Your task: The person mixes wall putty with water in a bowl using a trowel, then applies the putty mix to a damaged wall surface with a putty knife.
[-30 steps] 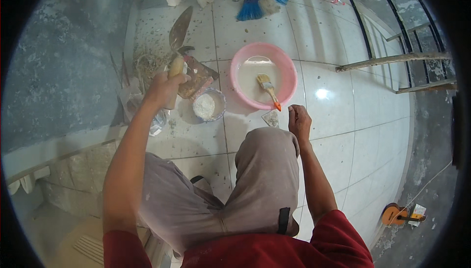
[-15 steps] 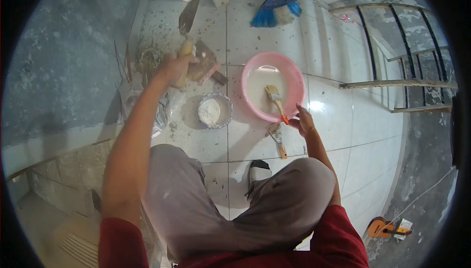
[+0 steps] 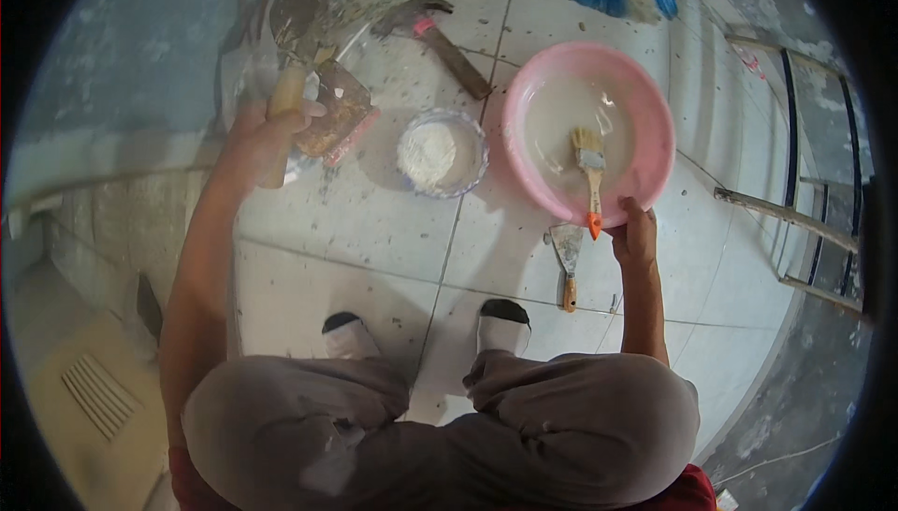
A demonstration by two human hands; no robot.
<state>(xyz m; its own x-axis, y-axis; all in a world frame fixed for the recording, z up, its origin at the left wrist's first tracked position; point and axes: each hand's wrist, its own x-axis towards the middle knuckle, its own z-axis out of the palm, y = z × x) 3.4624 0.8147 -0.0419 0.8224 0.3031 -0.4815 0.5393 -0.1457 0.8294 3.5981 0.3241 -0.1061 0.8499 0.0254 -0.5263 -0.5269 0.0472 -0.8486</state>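
While the left hand [image 3: 262, 137] holds the trowel [image 3: 292, 71], the right hand [image 3: 636, 238] grips the basin [image 3: 516, 137], ahead and to its left, by the near rim, which the brush [image 3: 589, 171] crosses, handle bodyward.

Smooth plastic basin [image 3: 520, 151], glossy tiles [image 3: 355, 221], wooden scraper handle [image 3: 569, 294]; blurred trowel blade [image 3: 301, 4], probably metal.
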